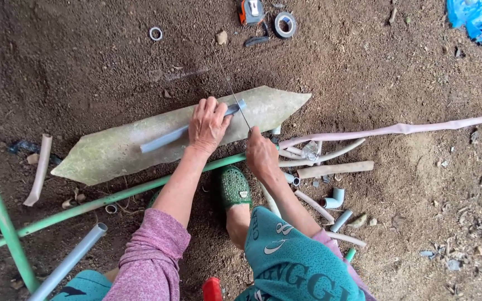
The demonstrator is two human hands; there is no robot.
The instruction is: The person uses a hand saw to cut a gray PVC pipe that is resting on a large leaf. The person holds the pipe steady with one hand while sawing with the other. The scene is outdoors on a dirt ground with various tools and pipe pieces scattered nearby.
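Left hand (207, 125): pressed palm-down on the grey pipe (165, 138), fingers spread over it, pinning it to the plank.
Right hand (260, 153): closed around the handle end of a thin saw blade (235, 100), which runs up and away across the pipe just beside the left hand's fingers.
Grey pipe: lies lengthwise on the plank, tilted slightly upward toward the right; its right end shows just past the left hand, where the blade meets it.
Plank (112, 147): a long, pale, weathered board with pointed ends, lying flat on the bare soil floor (85, 61).
Foot: a green perforated shoe (234, 187) rests on the soil just below the plank, between the two forearms.
Green pipe (85, 205): a long thin length running diagonally under the forearms, along the plank's near edge.
Offcuts (330, 206): short grey and cream pipe pieces and an elbow fitting scattered near the right hand.
Pink tube (397, 129): a long, limp length stretching from the offcuts toward the right edge.
Far soil: a roll of tape (285, 24), a tape measure (251, 11) and a small white ring (155, 34), well apart from the hands.
Upper right corner: blue plastic sheet (478, 17).
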